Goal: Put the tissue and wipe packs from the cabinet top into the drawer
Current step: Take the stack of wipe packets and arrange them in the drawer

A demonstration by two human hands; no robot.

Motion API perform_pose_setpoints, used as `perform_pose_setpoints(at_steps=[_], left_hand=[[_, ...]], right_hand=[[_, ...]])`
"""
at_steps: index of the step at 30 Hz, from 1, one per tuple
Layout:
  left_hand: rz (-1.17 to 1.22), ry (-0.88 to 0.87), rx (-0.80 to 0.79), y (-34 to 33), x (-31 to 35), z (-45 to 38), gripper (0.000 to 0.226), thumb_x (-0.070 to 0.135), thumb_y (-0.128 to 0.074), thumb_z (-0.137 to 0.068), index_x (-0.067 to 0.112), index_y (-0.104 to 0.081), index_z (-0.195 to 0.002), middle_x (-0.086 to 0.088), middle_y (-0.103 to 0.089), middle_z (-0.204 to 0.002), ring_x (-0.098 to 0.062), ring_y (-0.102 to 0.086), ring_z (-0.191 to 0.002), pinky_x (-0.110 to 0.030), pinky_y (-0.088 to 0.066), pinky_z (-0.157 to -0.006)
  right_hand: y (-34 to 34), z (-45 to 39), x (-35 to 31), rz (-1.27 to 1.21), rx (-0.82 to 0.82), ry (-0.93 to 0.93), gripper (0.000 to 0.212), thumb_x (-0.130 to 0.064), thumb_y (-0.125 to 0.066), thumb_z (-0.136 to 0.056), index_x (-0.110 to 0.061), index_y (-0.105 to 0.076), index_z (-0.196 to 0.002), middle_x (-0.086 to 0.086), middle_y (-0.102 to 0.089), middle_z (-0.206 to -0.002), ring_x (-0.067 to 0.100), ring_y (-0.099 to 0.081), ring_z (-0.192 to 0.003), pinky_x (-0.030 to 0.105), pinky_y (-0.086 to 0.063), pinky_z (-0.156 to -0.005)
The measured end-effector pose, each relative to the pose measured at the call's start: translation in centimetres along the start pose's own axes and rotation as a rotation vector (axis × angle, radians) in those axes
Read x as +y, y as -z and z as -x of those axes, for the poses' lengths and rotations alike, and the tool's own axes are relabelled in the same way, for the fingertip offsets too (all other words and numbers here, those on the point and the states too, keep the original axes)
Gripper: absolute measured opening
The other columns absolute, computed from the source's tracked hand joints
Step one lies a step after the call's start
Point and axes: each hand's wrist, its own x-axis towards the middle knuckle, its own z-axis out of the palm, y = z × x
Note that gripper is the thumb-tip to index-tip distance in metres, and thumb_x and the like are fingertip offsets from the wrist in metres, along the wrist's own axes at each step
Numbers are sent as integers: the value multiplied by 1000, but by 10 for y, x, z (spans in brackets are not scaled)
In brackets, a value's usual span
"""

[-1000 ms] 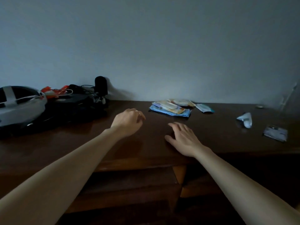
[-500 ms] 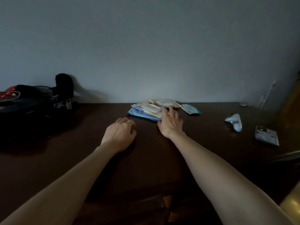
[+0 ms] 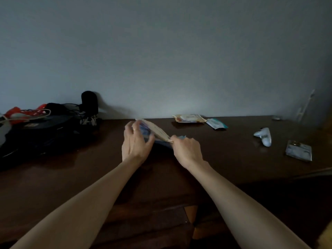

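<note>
My right hand [image 3: 186, 150] pinches the near edge of a small stack of flat packs [image 3: 158, 132], cream on top and blue beneath, tilted up off the dark wooden cabinet top [image 3: 89, 177]. My left hand [image 3: 135, 142] touches the stack's left side with spread fingers. Against the wall lie a cream wipe pack [image 3: 188, 118] and a small teal-and-white pack [image 3: 216, 124] beside it. At the right edge rests a silvery flat pack [image 3: 298, 152]. The drawer fronts [image 3: 147, 225] below the top edge are dim.
Dark gear with cables, a black microphone [image 3: 89, 103] and something red [image 3: 16, 112] crowd the left of the top. A white tube-like object [image 3: 264, 136] lies at the right. The grey wall runs directly behind.
My right hand slid onto the stack, then drew part of it toward me and tilted it up. My left hand came up from the wood to meet its left side. One cream pack stayed by the wall.
</note>
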Motion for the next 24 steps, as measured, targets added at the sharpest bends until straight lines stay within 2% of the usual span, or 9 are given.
perform_pose_setpoints(at_steps=[4,6,8,11,13,17,19,21,24], left_hand=[[329,269,325,28,16,28,89,47,-73,-83,7,-30,-150,-14,-14,-160,-32,-23,-145,-37,-28,-118],[642,457,287,48,23,45,111,51,-80,-76,10,-14,-156,-15,-21,-158,-29,-34,-140,-27,-30,-107],[891,601,175,69,24,67,120,49,-85,-71,12,-8,-155,-11,-46,-142,-24,-53,-124,-32,-43,-102],[903,553,130,103,13,115,79,25,-82,-73,1,-43,-137,-15,-67,-120,-27,-69,-106,-48,-57,-95],[944,477,164,123,6,152,57,13,-74,-79,-3,-52,-128,-22,-69,-116,-32,-71,-103,-53,-59,-90],[1028,367,259,146,-18,233,39,10,-72,-85,7,-58,-122,-9,-76,-107,-26,-74,-98,-39,-62,-77],[1014,402,262,143,-37,279,39,12,-76,-82,18,-60,-118,0,-77,-104,-21,-75,-96,-30,-60,-73],[1010,486,202,129,-60,324,41,14,-77,-80,22,-62,-117,1,-77,-104,-20,-75,-95,-28,-60,-71],[989,704,70,101,-99,383,42,18,-78,-75,24,-65,-115,-2,-78,-103,-23,-76,-91,-30,-60,-67]], right_hand=[[25,43,-25,-203,99,-16,19,-31,-51,-103,-25,-68,-107,0,-74,-85,28,-71,-77,33,-41,-58],[36,68,-48,-232,155,32,19,-31,-55,-101,-25,-72,-108,1,-75,-83,27,-71,-72,30,-35,-55],[44,97,-73,-245,208,162,19,-29,-62,-98,-24,-77,-108,1,-76,-84,27,-72,-72,29,-39,-53],[57,139,-103,-267,339,305,20,-32,-62,-97,-23,-79,-102,-6,-78,-97,22,-74,-80,31,-51,-54],[59,168,-113,-372,427,367,29,-40,-56,-102,-22,-79,-107,-10,-76,-109,16,-73,-89,32,-55,-58],[45,231,-119,-658,539,328,33,-35,-52,-105,-14,-75,-116,-3,-73,-116,16,-66,-100,24,-52,-75],[27,261,-122,-716,462,193,30,-31,-55,-103,-13,-69,-122,-2,-67,-122,16,-63,-105,23,-50,-81],[3,293,-126,-813,243,95,34,-36,-58,-101,-19,-61,-130,-8,-63,-125,8,-60,-107,20,-49,-82],[-39,349,-141,-1106,-368,-82,49,-54,-58,-99,-36,-44,-142,-27,-57,-126,-13,-61,-106,5,-48,-78]])
